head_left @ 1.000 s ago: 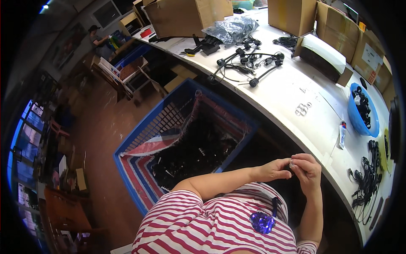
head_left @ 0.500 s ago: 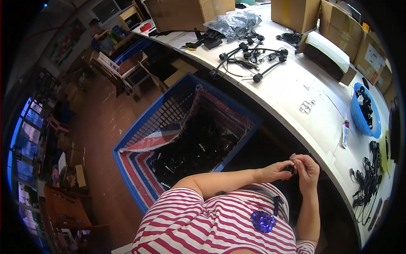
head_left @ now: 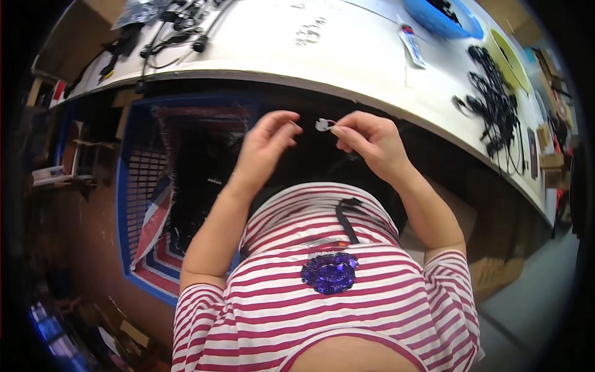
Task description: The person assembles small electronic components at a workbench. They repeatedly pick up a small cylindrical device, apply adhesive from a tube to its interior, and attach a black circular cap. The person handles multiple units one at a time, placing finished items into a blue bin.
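My right hand (head_left: 372, 139) pinches a thin reddish strand between thumb and forefinger. At the strand's end, toward my left hand, is a small whitish, translucent piece (head_left: 322, 125); its exact kind is too small to tell. My left hand (head_left: 266, 146) is raised to the left of that piece, apart from it, with fingers curled and thumb and forefinger close together. Anything in its fingertips is lost against the dark background. Both hands are over the dark gap between my striped shirt and the table edge.
The white table (head_left: 260, 49) curves across in front. On it lie black cables with sockets (head_left: 198, 43), small clear rings (head_left: 310, 31), a tube (head_left: 411, 46), a blue bowl (head_left: 446, 18) of black parts and a cable bundle (head_left: 496, 105). A blue crate (head_left: 127, 211) with a striped liner stands at left.
My view has swung right. The hands, earlier together around a small black part, are now apart. A whitish piece on a strand now shows at my right fingertips.
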### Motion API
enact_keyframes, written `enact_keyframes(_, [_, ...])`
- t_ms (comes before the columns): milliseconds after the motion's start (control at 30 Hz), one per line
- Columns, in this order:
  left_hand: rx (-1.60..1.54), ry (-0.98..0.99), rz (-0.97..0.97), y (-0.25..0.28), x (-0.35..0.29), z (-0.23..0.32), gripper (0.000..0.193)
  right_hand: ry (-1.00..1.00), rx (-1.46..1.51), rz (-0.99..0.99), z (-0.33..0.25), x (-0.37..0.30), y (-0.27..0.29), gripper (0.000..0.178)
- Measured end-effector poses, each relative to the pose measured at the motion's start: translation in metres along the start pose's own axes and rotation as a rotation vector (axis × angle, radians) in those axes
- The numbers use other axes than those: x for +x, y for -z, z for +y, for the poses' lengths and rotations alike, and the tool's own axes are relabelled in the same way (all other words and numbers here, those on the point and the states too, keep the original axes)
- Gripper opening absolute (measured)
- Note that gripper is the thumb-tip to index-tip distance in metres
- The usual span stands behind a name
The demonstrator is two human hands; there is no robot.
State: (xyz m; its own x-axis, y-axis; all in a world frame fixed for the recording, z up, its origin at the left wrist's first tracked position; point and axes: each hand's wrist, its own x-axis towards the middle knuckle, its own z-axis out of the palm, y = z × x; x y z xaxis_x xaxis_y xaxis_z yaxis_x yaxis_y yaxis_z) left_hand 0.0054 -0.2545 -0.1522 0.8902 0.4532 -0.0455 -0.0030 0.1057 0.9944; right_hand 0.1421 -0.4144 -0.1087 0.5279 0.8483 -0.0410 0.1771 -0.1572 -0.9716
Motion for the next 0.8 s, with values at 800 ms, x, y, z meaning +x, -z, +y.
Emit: enact_keyframes(800, [0.179, 0.251, -0.235, -0.006, 0.005, 0.024, 0.027, 0.709, -0.906, -0.031, 0.007, -0.011, 0.002, 0.012])
